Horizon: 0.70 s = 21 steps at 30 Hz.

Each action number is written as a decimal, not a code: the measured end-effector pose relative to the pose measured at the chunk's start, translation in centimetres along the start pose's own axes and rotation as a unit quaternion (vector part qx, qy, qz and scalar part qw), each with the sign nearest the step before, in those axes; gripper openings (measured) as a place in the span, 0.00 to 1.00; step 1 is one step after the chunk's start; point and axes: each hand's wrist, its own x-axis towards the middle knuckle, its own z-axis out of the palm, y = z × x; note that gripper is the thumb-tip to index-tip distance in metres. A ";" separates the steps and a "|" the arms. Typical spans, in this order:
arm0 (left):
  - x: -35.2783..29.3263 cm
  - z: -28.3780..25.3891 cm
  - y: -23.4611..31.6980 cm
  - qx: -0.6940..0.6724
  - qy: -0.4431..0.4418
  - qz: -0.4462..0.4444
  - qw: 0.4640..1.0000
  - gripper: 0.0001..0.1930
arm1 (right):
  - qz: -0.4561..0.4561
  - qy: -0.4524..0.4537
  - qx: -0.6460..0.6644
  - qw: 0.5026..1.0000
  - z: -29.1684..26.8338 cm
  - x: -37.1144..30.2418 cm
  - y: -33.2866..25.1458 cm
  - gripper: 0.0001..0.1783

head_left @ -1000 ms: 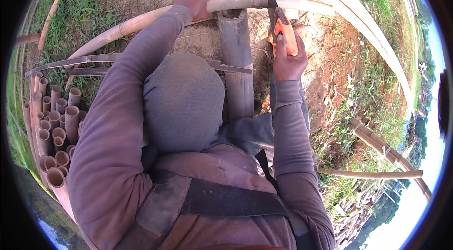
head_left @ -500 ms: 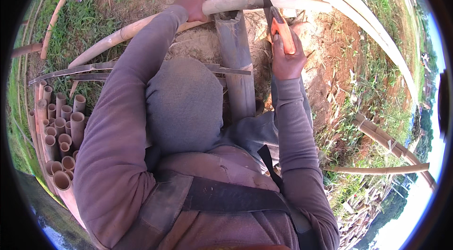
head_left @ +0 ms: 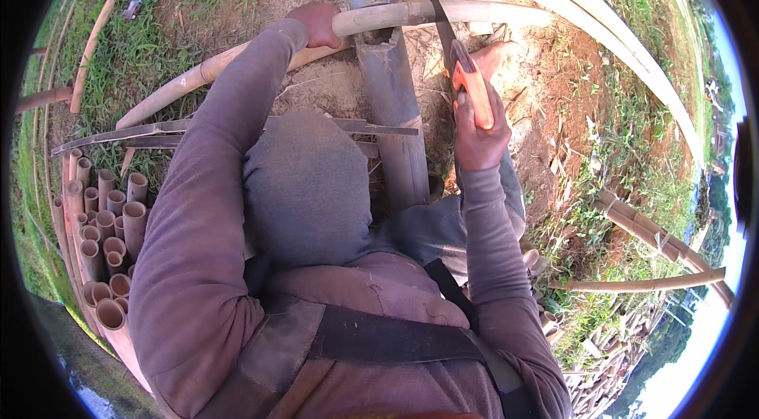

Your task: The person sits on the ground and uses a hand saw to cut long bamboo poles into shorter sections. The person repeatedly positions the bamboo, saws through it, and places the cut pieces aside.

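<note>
A pale bamboo pole (head_left: 395, 16) lies crosswise over a notch in a thick grey bamboo beam (head_left: 391, 95). My left hand (head_left: 318, 24) is closed around the pole just left of the beam. In my right hand (head_left: 483, 134) is a handsaw (head_left: 435, 12) with an orange handle, its fingers wrapped round the grip. The dark blade crosses the pole right of the beam and points away from me. Whether the teeth have entered the bamboo cannot be made out.
Cut bamboo tubes (head_left: 111, 221) stand bundled at my left. Thin dark slats (head_left: 150, 133) lie beyond my knee (head_left: 308, 182). Long split bamboo strips (head_left: 569, 0) curve along the far right. Tied poles (head_left: 648, 229) and a heap of offcuts (head_left: 609, 375) lie at the right.
My right hand has drawn the saw back toward me, so its handle sits lower. The left hand keeps its hold on the pole, and the view has shifted slightly.
</note>
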 end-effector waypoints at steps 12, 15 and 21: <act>1.6 -1.0 -0.4 -0.093 -0.109 -0.030 0.989 0.27 | 0.140 0.036 0.156 0.977 4.2 1.6 4.4 0.23; 0.7 0.7 -1.5 -0.068 -0.020 0.042 0.997 0.31 | 0.168 0.072 0.234 0.955 0.9 -3.2 3.3 0.26; -7.0 3.8 -1.7 -0.002 0.338 0.117 0.934 0.33 | -0.151 0.010 -0.321 0.935 -9.0 -5.5 13.8 0.33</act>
